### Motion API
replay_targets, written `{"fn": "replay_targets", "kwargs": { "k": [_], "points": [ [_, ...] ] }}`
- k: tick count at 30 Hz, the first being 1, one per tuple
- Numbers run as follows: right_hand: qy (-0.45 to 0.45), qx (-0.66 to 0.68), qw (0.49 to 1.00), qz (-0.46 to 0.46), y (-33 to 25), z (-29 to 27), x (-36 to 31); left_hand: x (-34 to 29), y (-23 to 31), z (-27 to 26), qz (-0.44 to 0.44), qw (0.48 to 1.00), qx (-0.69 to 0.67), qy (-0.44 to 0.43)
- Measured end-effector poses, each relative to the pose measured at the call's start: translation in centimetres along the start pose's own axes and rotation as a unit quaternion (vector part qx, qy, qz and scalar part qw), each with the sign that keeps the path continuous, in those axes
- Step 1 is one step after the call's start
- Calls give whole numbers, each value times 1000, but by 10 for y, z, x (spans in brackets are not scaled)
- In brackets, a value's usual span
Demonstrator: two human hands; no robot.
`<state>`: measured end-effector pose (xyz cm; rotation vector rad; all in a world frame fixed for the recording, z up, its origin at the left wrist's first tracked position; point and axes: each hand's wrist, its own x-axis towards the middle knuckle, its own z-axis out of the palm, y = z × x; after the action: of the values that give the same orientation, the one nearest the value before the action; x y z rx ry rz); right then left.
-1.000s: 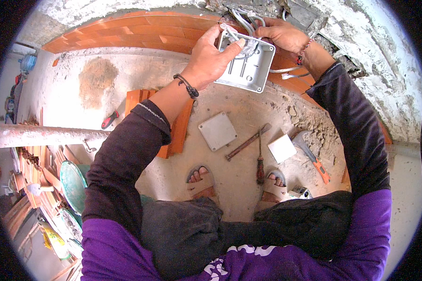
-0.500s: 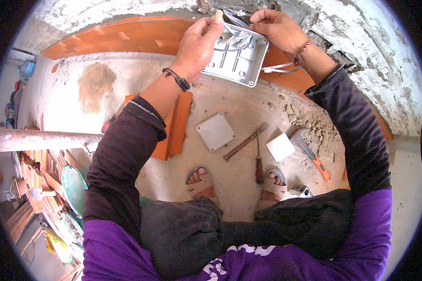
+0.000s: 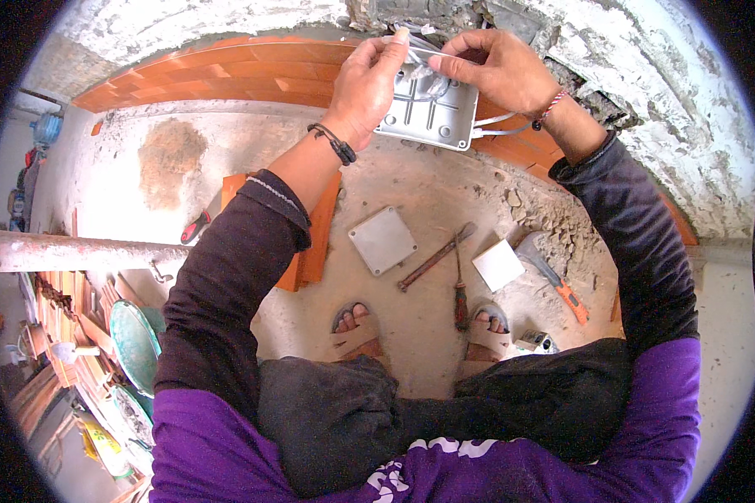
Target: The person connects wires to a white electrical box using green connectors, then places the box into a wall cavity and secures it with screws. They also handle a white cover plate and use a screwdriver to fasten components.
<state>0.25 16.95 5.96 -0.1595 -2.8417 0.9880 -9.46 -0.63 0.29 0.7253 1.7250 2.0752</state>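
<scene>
while both hands work at the wall, the step looks like feeding wires into a grey junction box (image 3: 428, 113) held up against the chased masonry. left hand (image 3: 369, 84) pinches white wires (image 3: 419, 59) at the box's top edge; right hand (image 3: 499, 71) grips the same bundle from the other side, fingers closed on it. more white cable (image 3: 499, 126) exits the box's right side. next move probably calls for a steady pull and keeping the box from slipping. box interior shows only moulded ribs and wire ends. on the floor below lie the box lid (image 3: 382, 241), a hammer (image 3: 434, 258), a screwdriver (image 3: 460, 289), a white square plate (image 3: 498, 265) and a trowel (image 3: 549, 277).
</scene>
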Motion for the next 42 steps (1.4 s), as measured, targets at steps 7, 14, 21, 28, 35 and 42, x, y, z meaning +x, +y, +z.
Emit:
{"fn": "replay_targets", "kwargs": {
  "k": [7, 14, 21, 28, 35, 42],
  "points": [
    [-53, 109, 993, 3, 16, 9, -5, -14, -4, -2, 136, 990, 31, -16],
    [-100, 149, 984, 13, 11, 12, -6, -20, -11, -8, 214, 960, 179, -17],
    [-34, 125, 991, -36, 23, 18, -12, -18, -11, -7, 237, 941, 243, -8],
    [-12, 54, 998, -32, 8, 16, -21, -20, -7, -1, 224, 961, 160, 16],
    [-20, 86, 994, -61, 22, 19, -14, -25, 1, -1, 175, 974, 141, -8],
    [15, 118, 989, -83, 17, 28, -19, -26, -8, -7, 257, 943, 206, 49]
  ]
}}
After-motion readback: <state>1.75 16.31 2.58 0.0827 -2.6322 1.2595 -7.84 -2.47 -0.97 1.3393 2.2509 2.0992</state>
